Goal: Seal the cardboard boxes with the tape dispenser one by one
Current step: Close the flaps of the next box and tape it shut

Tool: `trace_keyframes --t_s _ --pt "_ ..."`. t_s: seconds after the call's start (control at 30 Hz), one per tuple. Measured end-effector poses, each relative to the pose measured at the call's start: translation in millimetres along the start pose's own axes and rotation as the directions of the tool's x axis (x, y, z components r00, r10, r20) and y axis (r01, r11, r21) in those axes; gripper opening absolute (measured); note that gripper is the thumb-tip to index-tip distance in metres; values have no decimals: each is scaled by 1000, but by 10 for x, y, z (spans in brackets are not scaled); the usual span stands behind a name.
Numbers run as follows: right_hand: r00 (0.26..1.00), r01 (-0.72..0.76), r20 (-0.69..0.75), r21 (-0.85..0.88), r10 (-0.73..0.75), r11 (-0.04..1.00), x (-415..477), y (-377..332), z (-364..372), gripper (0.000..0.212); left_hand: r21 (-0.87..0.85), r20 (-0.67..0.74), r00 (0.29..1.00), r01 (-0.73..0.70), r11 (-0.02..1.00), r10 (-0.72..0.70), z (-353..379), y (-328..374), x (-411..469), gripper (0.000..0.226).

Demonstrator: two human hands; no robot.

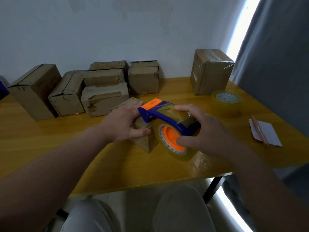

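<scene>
The tape dispenser (pixel 160 114), blue-framed with an orange front plate and an orange hub, is held above the near middle of the yellow wooden table (pixel 50 136). It is gripped by the right hand (pixel 205 131): the fingers are curled over the top of the frame and the thumb is pressed against the hub. A roll of clear tape (pixel 178 156) is mounted on the hub, and its lower edge is at or just above the table surface.

A small cardboard box (pixel 147 143) is positioned directly to the left of the dispenser, with the dispenser's front end over its top. The box is held down by the left hand (pixel 127 123), which is laid flat across the top with fingers extended and the thumb spread along the near edge.

A row of brown cardboard boxes (pixel 66 96) is arranged along the wall at the back left, some stacked in two layers. A taller taped box (pixel 210 71) is placed apart at the back right. A spare tape roll (pixel 227 99) is set flat just in front of it. A grey card (pixel 267 136) with a pencil (pixel 259 131) on it is located near the right edge.
</scene>
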State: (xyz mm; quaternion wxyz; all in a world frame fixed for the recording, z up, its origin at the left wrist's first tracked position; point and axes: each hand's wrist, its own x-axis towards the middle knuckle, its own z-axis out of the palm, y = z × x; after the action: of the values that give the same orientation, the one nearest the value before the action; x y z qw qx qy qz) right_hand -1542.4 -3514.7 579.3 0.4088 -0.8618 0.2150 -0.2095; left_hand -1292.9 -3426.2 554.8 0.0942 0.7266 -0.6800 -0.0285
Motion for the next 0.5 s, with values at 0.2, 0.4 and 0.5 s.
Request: trace_keyframes --t_s 0.2,0.4,0.5 --pt "1000 -3 -20 18 3 1000 -121 33 -11 72 48 40 999 1 999 -3 -20 27 10 107" --pt "996 -37 -76 67 42 997 -378 101 -181 65 105 70 998 3 994 -10 -1 -2 48 110" --pt "995 -68 -58 126 75 990 -583 154 -293 65 127 74 997 -1 992 -8 11 8 51 98"
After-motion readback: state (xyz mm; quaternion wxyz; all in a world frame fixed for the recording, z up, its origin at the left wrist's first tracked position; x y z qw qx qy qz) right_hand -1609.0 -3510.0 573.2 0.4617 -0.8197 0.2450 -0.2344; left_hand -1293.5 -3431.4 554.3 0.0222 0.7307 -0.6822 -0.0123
